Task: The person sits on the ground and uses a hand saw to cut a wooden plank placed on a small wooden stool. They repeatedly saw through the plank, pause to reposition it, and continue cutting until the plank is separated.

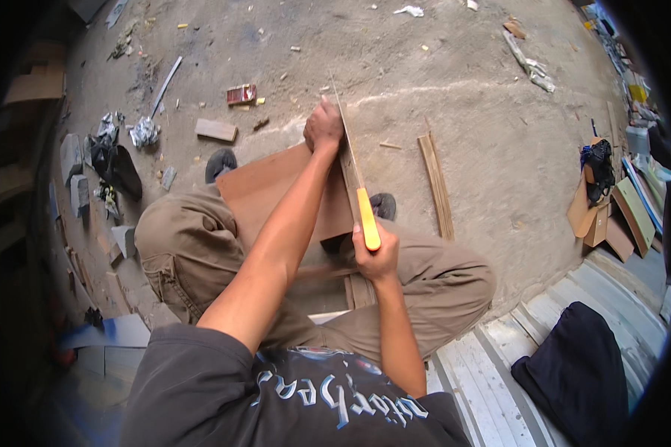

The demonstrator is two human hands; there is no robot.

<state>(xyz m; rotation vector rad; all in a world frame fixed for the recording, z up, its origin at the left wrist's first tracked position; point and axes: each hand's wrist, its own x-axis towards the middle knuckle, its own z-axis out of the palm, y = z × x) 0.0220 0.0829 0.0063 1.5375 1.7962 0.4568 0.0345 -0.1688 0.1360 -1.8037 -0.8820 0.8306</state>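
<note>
My right hand is closed round the yellow handle of a hand saw. The saw's thin blade points away from me, along a narrow wooden strip. At the far end of that strip my left hand is closed on it, close beside the blade. A reddish-brown wooden board lies under my left forearm, between my bent knees. My left fingertips are partly hidden, and so is the place where the saw's teeth meet the wood.
A long wooden batten lies on the ground to the right. Ahead are a small wood block and a red packet. Grey blocks and a black plastic bag are at left. Dark cloth lies at lower right.
</note>
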